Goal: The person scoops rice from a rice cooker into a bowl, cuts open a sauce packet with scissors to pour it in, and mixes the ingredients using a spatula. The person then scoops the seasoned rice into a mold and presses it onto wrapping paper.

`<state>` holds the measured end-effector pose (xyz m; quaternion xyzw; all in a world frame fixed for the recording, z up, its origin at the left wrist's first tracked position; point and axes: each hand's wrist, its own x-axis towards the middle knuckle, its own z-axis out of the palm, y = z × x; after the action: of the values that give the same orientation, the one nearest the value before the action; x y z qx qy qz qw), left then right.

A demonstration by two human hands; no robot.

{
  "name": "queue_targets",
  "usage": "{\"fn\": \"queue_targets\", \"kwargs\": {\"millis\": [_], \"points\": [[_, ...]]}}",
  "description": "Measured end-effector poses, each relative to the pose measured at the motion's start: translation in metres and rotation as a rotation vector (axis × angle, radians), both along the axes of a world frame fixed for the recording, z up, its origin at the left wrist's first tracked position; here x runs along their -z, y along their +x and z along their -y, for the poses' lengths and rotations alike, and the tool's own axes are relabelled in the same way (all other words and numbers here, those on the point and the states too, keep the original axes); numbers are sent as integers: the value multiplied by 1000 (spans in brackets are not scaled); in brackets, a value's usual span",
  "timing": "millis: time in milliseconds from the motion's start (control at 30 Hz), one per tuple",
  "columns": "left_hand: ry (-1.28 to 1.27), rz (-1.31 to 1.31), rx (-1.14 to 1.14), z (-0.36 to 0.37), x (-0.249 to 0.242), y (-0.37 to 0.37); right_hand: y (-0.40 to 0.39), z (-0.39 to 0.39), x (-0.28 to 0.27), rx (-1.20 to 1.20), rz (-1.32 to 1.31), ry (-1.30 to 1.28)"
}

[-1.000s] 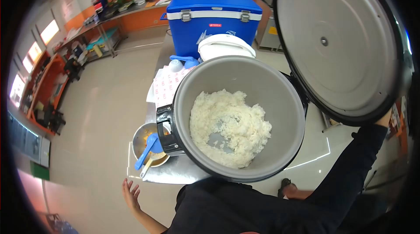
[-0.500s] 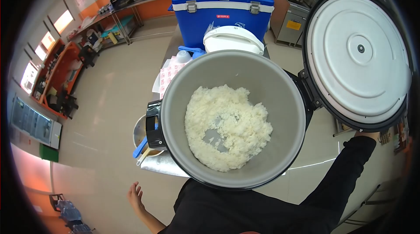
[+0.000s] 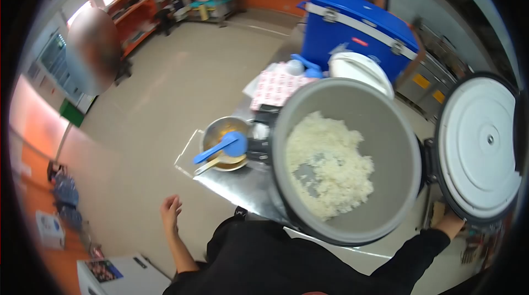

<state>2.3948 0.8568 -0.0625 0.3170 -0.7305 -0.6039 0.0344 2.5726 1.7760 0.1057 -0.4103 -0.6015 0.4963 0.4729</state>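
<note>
A large rice cooker point(image 3: 405, 129) stands on the table in front of me, its lid point(image 3: 479, 151) swung up to the right on the hinge. Cooked white rice point(image 3: 330, 168) lies in its grey pot, with a bare patch near the middle. My right hand point(image 3: 449, 224) grips the lower edge of the lid, its fingertips hidden. Away from the table on the left, my left hand point(image 3: 171, 210) hangs in the air with loosely bent fingers and nothing in it. Left of the cooker, a metal bowl point(image 3: 212, 129) carries a blue rice paddle point(image 3: 231, 145) and a pale-handled utensil point(image 3: 215, 162).
Behind the cooker are a blue cooler box point(image 3: 352, 38), a white lid-like piece point(image 3: 358, 70) and a blue-handled item point(image 3: 308, 67). A red-and-white patterned cloth point(image 3: 275, 88) lies on the metal table point(image 3: 237, 189). A blurred person point(image 3: 93, 52) is far left; fryers point(image 3: 424, 85) stand back right.
My view has turned left, so the cooker and cooler sit further right and tilted. More of the bowl shows. A blurred person has come into view. My right hand remains at the lid.
</note>
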Motion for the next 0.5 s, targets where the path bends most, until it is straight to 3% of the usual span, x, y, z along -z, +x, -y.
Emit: {"fn": "queue_targets", "kwargs": {"millis": [200,333,367,467,500], "points": [[4,-13,1,69,32,-11,6,70,54,105,-140,-19],[14,-38,-1,116,65,-13,23,195,163,208,-225,10],[-14,-52,-13,130,75,-10,30,240,197,461,124,-22],[-7,102,345,185,107,-4,36,371,331,1138,696,-84],[-44,183,448,200,116,-4,39,416,376,959,812,-174]]}}
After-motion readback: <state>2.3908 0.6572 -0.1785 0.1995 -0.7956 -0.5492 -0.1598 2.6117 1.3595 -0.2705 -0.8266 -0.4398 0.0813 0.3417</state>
